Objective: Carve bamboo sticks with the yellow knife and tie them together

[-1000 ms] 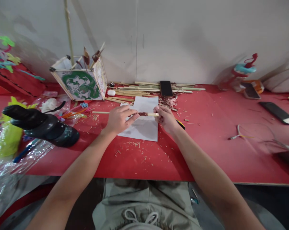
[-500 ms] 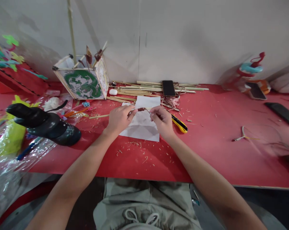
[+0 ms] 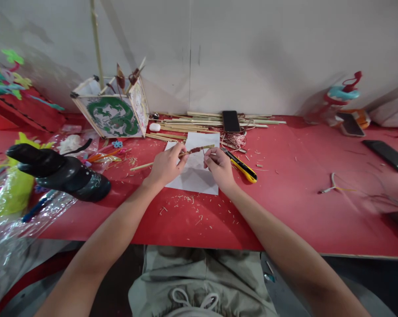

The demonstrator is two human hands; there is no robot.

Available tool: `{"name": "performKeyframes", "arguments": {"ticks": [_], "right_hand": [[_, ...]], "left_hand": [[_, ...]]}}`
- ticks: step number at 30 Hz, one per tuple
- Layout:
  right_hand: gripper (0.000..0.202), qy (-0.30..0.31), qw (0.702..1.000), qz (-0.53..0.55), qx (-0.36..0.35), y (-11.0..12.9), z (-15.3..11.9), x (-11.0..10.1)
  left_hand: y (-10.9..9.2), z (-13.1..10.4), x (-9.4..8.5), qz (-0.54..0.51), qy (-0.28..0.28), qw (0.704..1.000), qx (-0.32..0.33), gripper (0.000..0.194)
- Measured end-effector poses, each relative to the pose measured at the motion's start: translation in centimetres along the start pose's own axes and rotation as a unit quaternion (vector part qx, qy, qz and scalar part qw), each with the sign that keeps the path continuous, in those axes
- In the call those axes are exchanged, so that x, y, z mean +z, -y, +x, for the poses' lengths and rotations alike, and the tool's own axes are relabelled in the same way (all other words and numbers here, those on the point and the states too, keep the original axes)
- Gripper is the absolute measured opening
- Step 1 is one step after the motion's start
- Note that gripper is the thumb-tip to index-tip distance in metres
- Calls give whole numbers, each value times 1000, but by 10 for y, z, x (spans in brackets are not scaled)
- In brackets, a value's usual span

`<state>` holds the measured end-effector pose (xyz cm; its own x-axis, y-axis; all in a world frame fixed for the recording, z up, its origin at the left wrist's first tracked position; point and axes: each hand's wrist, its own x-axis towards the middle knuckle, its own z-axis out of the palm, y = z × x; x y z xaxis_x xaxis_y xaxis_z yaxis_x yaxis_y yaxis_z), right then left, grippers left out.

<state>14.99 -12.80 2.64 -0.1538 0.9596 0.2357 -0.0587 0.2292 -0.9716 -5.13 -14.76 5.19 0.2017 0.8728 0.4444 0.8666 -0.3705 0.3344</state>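
My left hand (image 3: 167, 164) is closed on a thin bamboo stick (image 3: 208, 146), which slants up to the right above a white paper sheet (image 3: 199, 181). Brown cord (image 3: 195, 150) is wound around the stick just beyond my left fingertips. My right hand (image 3: 219, 165) pinches a loose end of this cord below the stick's right part. Beside my right hand lies a yellow and black utility knife (image 3: 243, 167). A paler length of bamboo (image 3: 141, 167) sticks out to the left of my left hand; whether it is the same stick is hidden.
Behind the paper lie bamboo strips (image 3: 179, 127), a black phone (image 3: 231, 121) and tangled pinkish cord (image 3: 235, 140). A dragon-painted box (image 3: 111, 116) holding sticks stands back left. A black bottle (image 3: 63, 174) is at left. Shavings lie over the red table (image 3: 284, 207).
The stick's right end has come into view, tilted up past the wound cord. My right hand has shifted slightly down and left, drawing the cord below the stick. My left hand keeps its grip.
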Motion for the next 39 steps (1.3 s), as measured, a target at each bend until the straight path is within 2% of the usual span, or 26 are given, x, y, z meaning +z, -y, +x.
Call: {"name": "performKeyframes", "arguments": {"ticks": [4, 9, 14, 19, 26, 32, 39], "right_hand": [[20, -4, 999, -8, 34, -2, 2, -2], [24, -2, 999, -20, 33, -2, 3, -2], [25, 2, 999, -27, 32, -3, 3, -2], [29, -11, 999, -28, 31, -4, 5, -2], [29, -6, 999, -19, 40, -3, 4, -2], [28, -3, 999, -23, 36, -2, 3, -2], [25, -2, 999, -31, 32, -2, 4, -3]], "left_hand": [[3, 0, 4, -8, -16, 1000, 9, 20], [5, 0, 7, 21, -29, 999, 7, 29], [7, 0, 8, 40, -5, 999, 14, 37], [3, -2, 6, -14, 23, 999, 27, 28], [5, -2, 8, -27, -4, 999, 28, 19], [8, -1, 9, 6, -42, 998, 36, 31], [4, -2, 5, -34, -19, 999, 28, 25]]}}
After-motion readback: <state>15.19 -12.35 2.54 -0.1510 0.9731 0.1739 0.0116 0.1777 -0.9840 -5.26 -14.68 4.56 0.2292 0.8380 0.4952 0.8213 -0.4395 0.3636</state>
